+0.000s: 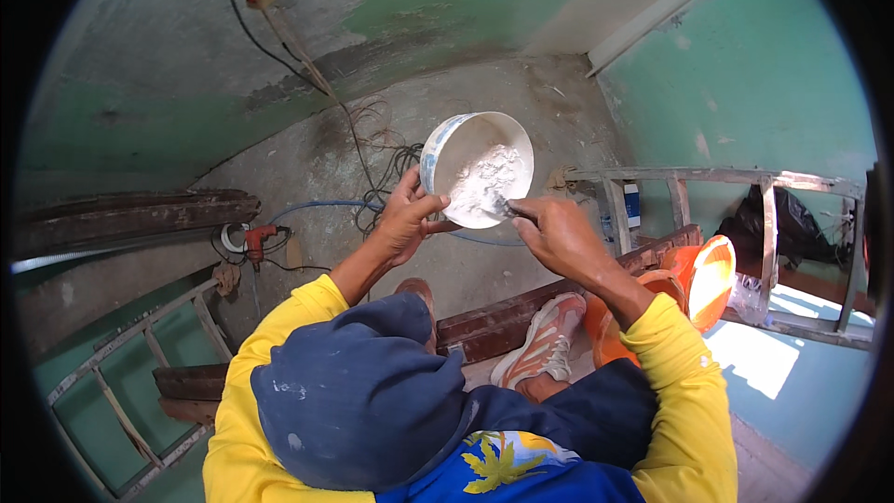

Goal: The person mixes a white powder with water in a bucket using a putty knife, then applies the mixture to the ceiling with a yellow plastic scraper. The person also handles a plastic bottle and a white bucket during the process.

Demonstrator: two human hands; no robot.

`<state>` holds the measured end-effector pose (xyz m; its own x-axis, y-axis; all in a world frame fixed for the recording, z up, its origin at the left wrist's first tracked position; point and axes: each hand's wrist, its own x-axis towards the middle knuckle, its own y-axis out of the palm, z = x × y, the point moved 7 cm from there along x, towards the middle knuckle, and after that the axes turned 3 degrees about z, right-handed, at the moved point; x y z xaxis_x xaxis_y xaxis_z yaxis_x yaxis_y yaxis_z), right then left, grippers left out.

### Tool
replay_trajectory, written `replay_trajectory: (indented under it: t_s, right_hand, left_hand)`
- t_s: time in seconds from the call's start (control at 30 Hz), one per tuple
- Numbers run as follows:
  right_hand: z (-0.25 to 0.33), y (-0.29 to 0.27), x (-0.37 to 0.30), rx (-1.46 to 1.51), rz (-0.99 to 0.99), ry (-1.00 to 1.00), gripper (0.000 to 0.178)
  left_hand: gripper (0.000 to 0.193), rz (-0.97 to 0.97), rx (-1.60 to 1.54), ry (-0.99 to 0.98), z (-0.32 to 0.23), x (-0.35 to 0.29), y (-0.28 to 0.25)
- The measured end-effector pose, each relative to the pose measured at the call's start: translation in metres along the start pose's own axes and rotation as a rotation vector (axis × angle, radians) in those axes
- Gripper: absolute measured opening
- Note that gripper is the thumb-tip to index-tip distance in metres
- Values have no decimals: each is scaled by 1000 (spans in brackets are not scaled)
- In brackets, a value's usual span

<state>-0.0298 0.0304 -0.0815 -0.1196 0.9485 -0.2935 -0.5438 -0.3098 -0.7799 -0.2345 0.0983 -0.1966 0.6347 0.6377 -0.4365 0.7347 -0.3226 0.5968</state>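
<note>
A white bucket [458, 151] is tilted so that its mouth faces me, with blue marks on its outer side. Lumpy white powder or paste [494, 170] lies against its lower inner wall. My left hand [406, 219] grips the bucket at its lower left, thumb by the rim and fingers around the outside. At the lower right rim, my right hand [559, 235] is closed on a small scraper [500, 204]. Its dark flat blade reaches into the white material. Most of the scraper's handle is hidden by my fingers.
Orange buckets [710, 284] stand right of my shoe [545, 340], near a wooden ladder [767, 224]. A dark wooden beam [489, 329] crosses the floor before me. At left are a red drill [257, 242] and another ladder [121, 405]. Dark cables [396, 168] lie beyond the bucket.
</note>
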Motion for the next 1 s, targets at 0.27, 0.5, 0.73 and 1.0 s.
replay_trajectory:
  t_s: [0.27,0.5,0.73,1.0]
  right_hand:
    - [23,24,19,-47,8,65,29]
    - [19,12,34,-70,-51,88,27]
    - [14,18,34,-168,-35,105,27]
    - [11,2,40,-260,-107,145,30]
  left_hand:
    - [79,-69,-65,60,-2,-8,-26]
    - [80,-88,-79,76,3,-9,-31]
    - [82,-83,-100,57,9,-12,-32]
    - [82,-54,-105,36,16,-9,-28]
